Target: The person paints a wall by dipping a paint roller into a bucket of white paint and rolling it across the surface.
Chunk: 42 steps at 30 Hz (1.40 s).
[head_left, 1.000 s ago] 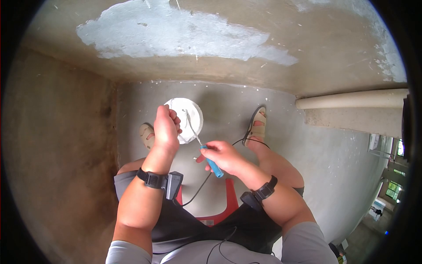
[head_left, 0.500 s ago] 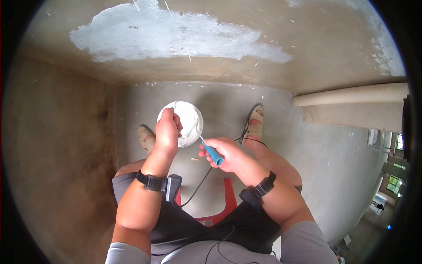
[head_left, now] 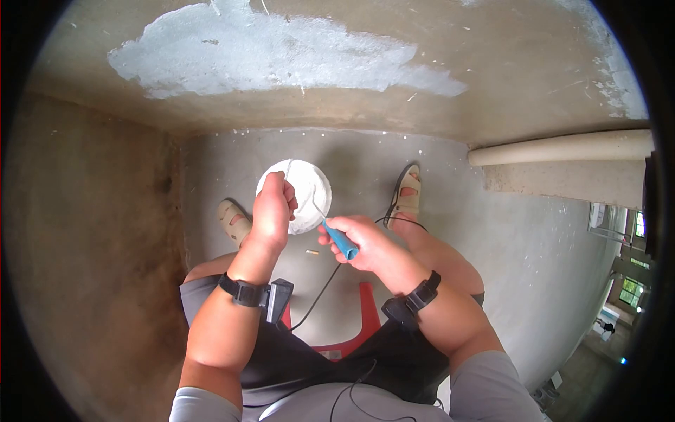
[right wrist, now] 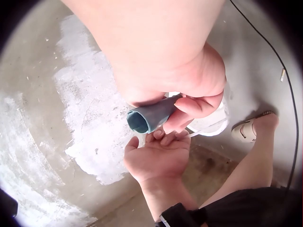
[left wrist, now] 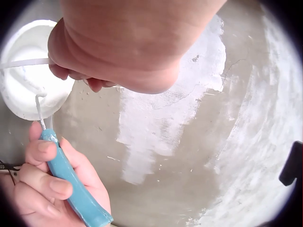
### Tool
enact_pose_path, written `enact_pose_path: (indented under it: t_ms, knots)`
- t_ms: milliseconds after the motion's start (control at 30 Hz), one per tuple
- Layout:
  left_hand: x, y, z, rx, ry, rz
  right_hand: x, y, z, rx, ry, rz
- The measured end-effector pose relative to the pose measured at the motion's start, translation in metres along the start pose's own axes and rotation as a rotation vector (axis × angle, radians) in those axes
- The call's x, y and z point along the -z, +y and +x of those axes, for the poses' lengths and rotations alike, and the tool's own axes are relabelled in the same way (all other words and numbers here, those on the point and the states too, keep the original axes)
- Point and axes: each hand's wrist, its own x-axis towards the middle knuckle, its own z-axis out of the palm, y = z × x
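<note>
Your left hand (head_left: 273, 211) is clamped on the white bail (left wrist: 28, 63) of the bucket (head_left: 302, 226), which shows mostly to its right. Farther right, your right hand (head_left: 362, 243) wraps the blue-handled tool (head_left: 339, 239); its thin rod (head_left: 318, 206) slants far-left from your fingers over the bucket's mouth.

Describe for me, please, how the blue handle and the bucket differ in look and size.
Colour: the handle is blue, the bucket white. Shape: the handle is a slim tube, the bucket broad and round. Size: the handle is smaller than the bucket. Both show an open end.
</note>
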Motion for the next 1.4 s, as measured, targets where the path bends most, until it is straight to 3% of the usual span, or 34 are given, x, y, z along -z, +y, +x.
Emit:
enact_pose_path:
  t_ms: [500, 900, 1400]
  knots:
    - [-0.001, -0.002, 0.003, -0.021, 0.071, -0.009, 0.001, 0.001, -0.002, -0.05, -0.029, 0.104]
    - [0.003, -0.008, 0.007, -0.001, -0.018, 0.002, -0.011, -0.002, 0.003, -0.002, 0.008, 0.146]
    - [0.011, -0.008, 0.013, -0.009, 0.04, 0.0, -0.011, 0.004, 0.003, -0.023, 0.028, 0.123]
